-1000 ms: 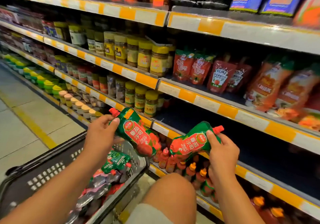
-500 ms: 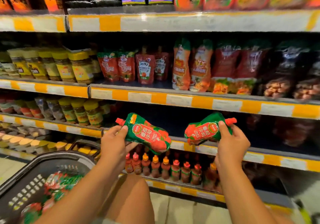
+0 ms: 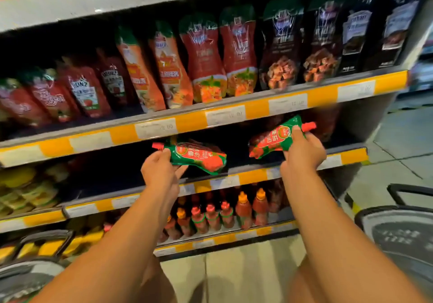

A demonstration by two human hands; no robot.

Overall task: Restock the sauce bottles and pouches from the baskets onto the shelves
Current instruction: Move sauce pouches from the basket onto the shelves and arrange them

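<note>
Mid-restock. Left hand (image 3: 161,173) fingers pinching green-red pouch (image 3: 199,157); right hand (image 3: 302,155) fingers gripping second pouch (image 3: 271,141). Both pouches held at dark middle shelf (image 3: 253,176) opening, not yet set down. Basket (image 3: 35,265) contents hidden.

arms: both were bare to the frame's edge, no sleeves showing
left hand (image 3: 161,173): bare, ungloved
right hand (image 3: 302,155): bare, ungloved
knees: bare

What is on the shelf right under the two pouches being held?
Small red sauce bottles with red and orange caps stand in rows there. The left forearm covers the row's left end, so what stands there cannot be seen.
</note>
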